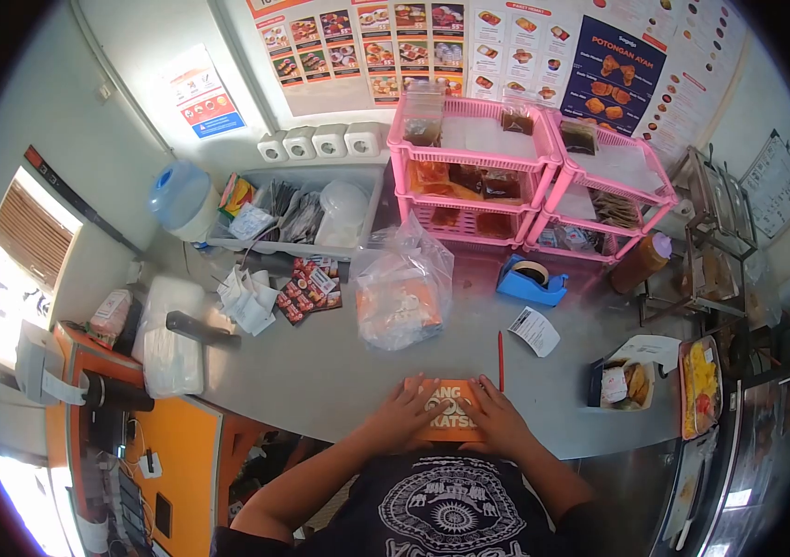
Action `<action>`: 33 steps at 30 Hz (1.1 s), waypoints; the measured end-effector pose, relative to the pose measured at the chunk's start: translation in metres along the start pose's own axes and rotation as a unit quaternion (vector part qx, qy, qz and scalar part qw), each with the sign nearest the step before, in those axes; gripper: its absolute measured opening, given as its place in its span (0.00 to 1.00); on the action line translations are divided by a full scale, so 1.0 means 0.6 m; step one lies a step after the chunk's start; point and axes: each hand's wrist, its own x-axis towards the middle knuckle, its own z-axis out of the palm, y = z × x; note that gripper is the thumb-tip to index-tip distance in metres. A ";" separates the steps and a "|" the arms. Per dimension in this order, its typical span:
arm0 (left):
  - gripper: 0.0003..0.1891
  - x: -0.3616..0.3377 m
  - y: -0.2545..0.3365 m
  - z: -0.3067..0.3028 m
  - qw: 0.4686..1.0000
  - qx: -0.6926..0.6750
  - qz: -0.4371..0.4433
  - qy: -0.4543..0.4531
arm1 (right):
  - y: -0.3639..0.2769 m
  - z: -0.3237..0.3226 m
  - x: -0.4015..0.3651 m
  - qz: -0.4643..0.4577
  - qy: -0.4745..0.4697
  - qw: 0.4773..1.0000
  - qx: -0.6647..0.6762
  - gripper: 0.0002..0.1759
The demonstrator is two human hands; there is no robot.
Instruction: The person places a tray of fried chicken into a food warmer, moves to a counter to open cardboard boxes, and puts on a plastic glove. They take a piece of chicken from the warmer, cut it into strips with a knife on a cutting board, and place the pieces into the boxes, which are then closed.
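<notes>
An orange cardboard food box (450, 422) with large white lettering sits at the front edge of the grey counter, right before my body. My left hand (401, 410) grips its left side, the fingers lying over the edge of the top. On the opposite side my right hand (499, 415) grips the box in the same way. My palms and the box's lower part are hidden. Just beyond my right hand lies a red pen (500, 362). A tied clear plastic bag (401, 302) with an orange box inside stands farther back on the counter.
Pink stacked baskets (474, 158) with sauce packets stand at the back, behind a blue tape dispenser (532, 281). A grey bin (288, 246) holds cutlery and lids. To the right are an open box of food (625, 385), a yellow-filled tray (699, 385) and a sauce bottle (641, 265).
</notes>
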 end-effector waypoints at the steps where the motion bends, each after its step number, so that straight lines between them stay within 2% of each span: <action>1: 0.47 0.000 -0.001 0.004 1.000 0.014 0.002 0.006 | 0.000 -0.001 -0.001 -0.001 0.000 1.000 0.006 0.54; 3: 0.47 -0.002 -0.004 0.017 0.999 0.042 0.005 0.019 | 0.004 0.011 -0.003 0.004 0.014 1.000 0.018 0.52; 6: 0.44 0.000 -0.002 0.015 1.000 0.009 -0.004 0.018 | 0.016 0.035 -0.004 0.006 0.045 0.998 0.048 0.50; 10: 0.38 0.007 -0.031 0.074 0.997 -0.003 0.016 0.073 | 0.036 0.052 -0.011 -0.005 0.061 0.996 0.072 0.48; 12: 0.35 0.010 -0.029 0.093 0.997 0.010 0.011 0.072 | 0.023 0.043 -0.007 -0.013 0.053 0.998 0.036 0.46; 14: 0.34 0.001 -0.023 0.090 0.998 -0.010 0.011 0.069 | 0.008 0.028 0.011 -0.026 0.007 0.999 0.030 0.44; 17: 0.33 -0.015 -0.025 0.115 0.992 0.011 0.037 0.123 | 0.057 0.088 0.003 -0.114 0.062 0.991 -0.025 0.45; 19: 0.32 -0.022 -0.021 0.127 0.985 -0.009 0.054 0.163 | 0.118 0.154 -0.006 -0.195 0.160 0.963 -0.099 0.43; 21: 0.31 -0.022 -0.027 0.141 0.976 -0.056 0.068 0.201 | 0.139 0.189 -0.018 -0.166 0.124 0.978 -0.034 0.45; 24: 0.30 -0.028 -0.028 0.143 0.974 -0.082 0.072 0.197 | 0.158 0.204 -0.029 -0.128 0.078 0.988 0.037 0.46; 30: 0.31 -0.030 -0.023 0.151 0.978 0.020 0.052 0.199 | 0.165 0.194 -0.029 -0.129 0.044 0.987 0.085 0.42; 33: 0.32 -0.028 -0.009 0.152 0.980 0.017 0.032 0.197 | 0.149 0.165 -0.013 -0.138 0.044 0.985 0.096 0.40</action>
